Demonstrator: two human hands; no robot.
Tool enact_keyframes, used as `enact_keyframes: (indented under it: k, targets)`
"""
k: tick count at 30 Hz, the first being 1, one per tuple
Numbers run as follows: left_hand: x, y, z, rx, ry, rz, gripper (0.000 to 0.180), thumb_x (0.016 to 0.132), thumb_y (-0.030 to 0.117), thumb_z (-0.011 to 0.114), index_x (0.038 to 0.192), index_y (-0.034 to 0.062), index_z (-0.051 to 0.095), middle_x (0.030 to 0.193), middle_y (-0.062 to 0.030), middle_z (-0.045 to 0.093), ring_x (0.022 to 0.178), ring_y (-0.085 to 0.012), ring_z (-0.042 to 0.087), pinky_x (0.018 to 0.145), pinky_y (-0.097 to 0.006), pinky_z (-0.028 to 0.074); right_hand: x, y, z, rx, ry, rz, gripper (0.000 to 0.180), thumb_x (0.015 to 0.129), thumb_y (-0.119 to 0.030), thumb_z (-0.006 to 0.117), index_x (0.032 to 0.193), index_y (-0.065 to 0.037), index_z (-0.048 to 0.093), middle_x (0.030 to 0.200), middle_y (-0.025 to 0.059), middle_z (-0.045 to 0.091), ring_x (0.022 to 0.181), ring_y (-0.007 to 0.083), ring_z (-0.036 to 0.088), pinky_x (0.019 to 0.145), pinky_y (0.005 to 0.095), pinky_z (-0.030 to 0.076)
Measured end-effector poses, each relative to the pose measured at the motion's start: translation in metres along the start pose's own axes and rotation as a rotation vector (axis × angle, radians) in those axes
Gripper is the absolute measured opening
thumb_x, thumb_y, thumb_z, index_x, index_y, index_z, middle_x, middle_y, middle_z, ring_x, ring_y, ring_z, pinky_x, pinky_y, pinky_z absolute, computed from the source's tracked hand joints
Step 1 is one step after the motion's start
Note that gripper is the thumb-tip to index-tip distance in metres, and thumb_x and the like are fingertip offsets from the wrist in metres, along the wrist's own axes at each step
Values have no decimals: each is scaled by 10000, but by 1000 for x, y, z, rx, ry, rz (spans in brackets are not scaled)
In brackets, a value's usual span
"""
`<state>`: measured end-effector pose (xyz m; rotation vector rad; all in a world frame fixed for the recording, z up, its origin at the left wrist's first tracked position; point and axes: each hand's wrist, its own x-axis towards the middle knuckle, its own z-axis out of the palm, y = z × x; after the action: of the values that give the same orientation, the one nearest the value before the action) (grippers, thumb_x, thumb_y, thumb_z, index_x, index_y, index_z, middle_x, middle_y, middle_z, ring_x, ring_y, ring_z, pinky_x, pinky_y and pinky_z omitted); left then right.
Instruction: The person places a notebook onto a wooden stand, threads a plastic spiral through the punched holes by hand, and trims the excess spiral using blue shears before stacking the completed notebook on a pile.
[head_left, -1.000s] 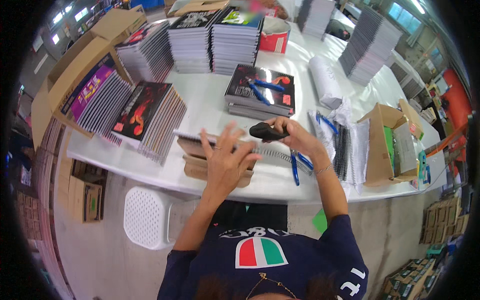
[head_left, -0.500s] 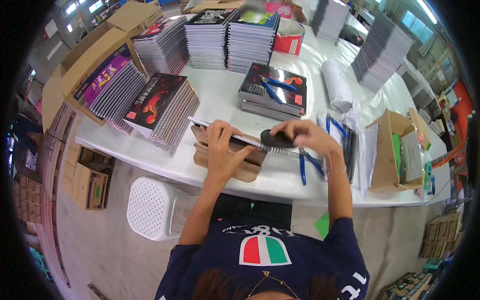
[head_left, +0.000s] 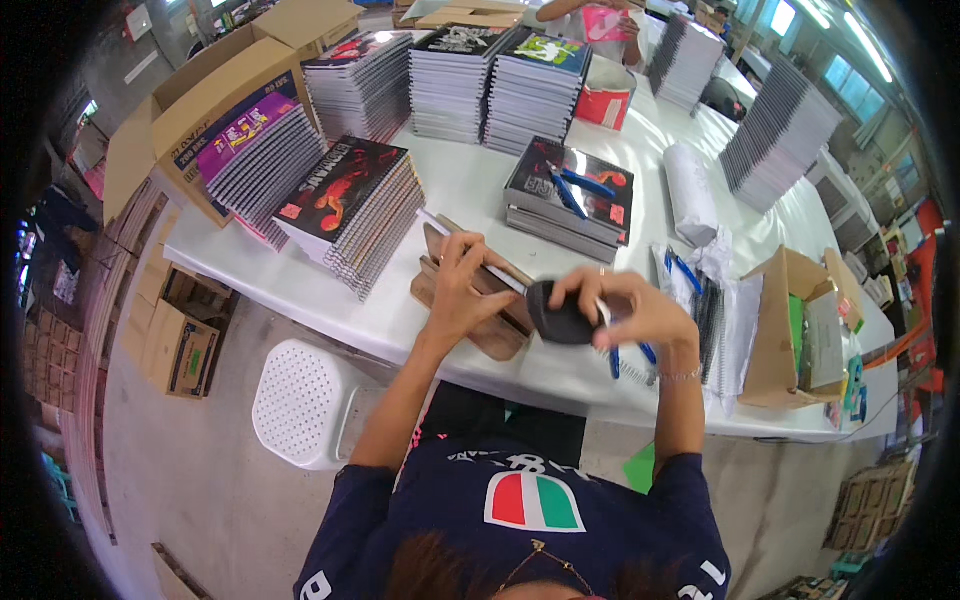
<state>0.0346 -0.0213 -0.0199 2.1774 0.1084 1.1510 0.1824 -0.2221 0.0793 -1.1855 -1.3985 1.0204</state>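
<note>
Head view: the left hand (head_left: 463, 290) is resting over a brown stand (head_left: 498, 340) near the table's front edge, with its fingers reaching across the top and its thumb pointing toward the right hand (head_left: 640, 312); a slim notebook (head_left: 515, 287) is sitting at the stand, its pale edge showing on both sides of the left hand; whether the left fingers and thumb are pinching the notebook or only bracing it, I cannot tell; the right hand is clamping a black rounded tool (head_left: 560, 315) between its thumb and fingers, just beside the notebook's right end and blurring slightly; a wire coil (head_left: 637, 374) is lying below the right hand, next to blue-handled pliers (head_left: 615, 362) that the hand is partly hiding.

Beyond the stand, a short notebook stack (head_left: 565, 225) is bearing a second pair of blue pliers (head_left: 570, 195); to its right, a white roll (head_left: 690, 195) is lying on the white table (head_left: 470, 180); nearer, dark coils (head_left: 708, 335) are resting on white wrapping beside an open carton (head_left: 770, 345); on the left, a spiral-bound pile (head_left: 345, 215) is standing before a larger box (head_left: 185, 165); at the far side, a co-worker's hand (head_left: 631, 45) is touching something pink; a white stool (head_left: 300, 400) is standing on the floor.
</note>
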Motion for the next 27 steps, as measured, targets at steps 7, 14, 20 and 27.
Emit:
enact_keyframes:
  k: [7, 14, 20, 27]
  targets:
    - [-1, -6, 4, -45, 60, -32, 430, 473, 42, 784, 874, 72, 633, 1067, -100, 508, 1039, -279, 520, 881, -364, 443, 11, 15, 5, -96, 135, 93, 306, 718, -193, 825, 756, -66, 549, 1125, 56, 621, 1107, 171, 514, 991, 333, 361]
    - [-9, -8, 1, -42, 61, -23, 453, 471, 45, 766, 899, 73, 621, 1072, -122, 497, 1071, -307, 482, 946, -383, 386, 20, 10, 5, -173, 61, 167, 321, 684, -234, 851, 762, -89, 575, 1067, 35, 633, 1059, 137, 527, 938, 302, 379]
    - [-9, -10, 6, -28, 91, 5, 541, 471, 61, 768, 977, 72, 577, 1093, -140, 490, 1099, -326, 470, 952, -408, 381, 10, 19, 7, 67, -34, 4, 261, 745, -195, 810, 787, -80, 579, 1077, 75, 623, 1046, 169, 521, 947, 327, 377]
    - [-9, -6, 6, -113, 138, 1, 648, 563, 123, 836, 1120, 64, 509, 1072, -118, 520, 1074, -308, 483, 947, -409, 364, 35, 20, -1, -147, 327, 218, 297, 747, -219, 807, 784, -53, 564, 957, 37, 622, 950, 133, 533, 880, 301, 406]
